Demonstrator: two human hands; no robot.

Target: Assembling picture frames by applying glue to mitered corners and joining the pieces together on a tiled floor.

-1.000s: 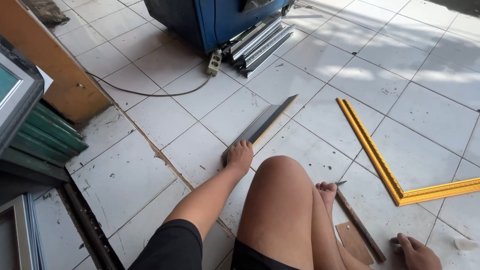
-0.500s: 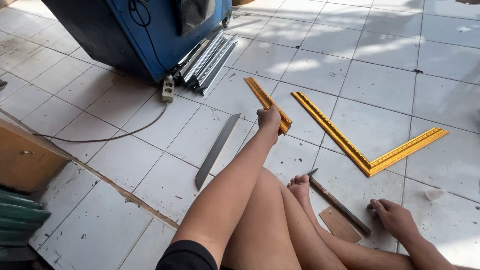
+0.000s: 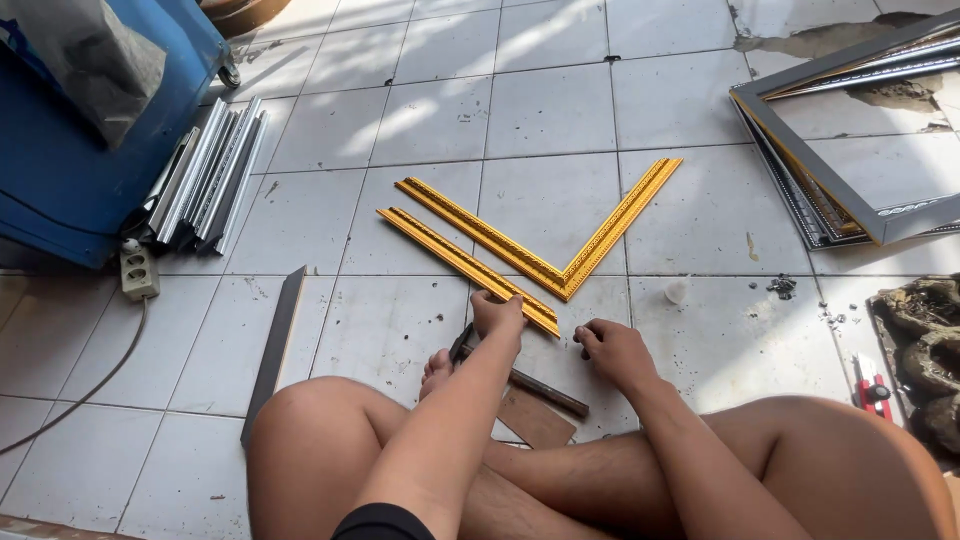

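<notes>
Aligning frame pieces: left hand (image 3: 497, 313) fingers grasp the loose gold moulding strip (image 3: 465, 268) at frame centre, beside the joined gold corner (image 3: 566, 275). Right hand (image 3: 614, 350) rests released on the floor (image 3: 720, 220). Mating the mitred ends likely requires precise sliding.

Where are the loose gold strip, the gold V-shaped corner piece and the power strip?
loose gold strip (image 3: 450, 258), head view, middle of its length
gold V-shaped corner piece (image 3: 566, 285), head view, the joined corner
power strip (image 3: 139, 271), head view, its top face

Left hand (image 3: 497, 314) grips a gold moulding strip (image 3: 455, 262); right hand (image 3: 612, 350) rests nearby.
</notes>
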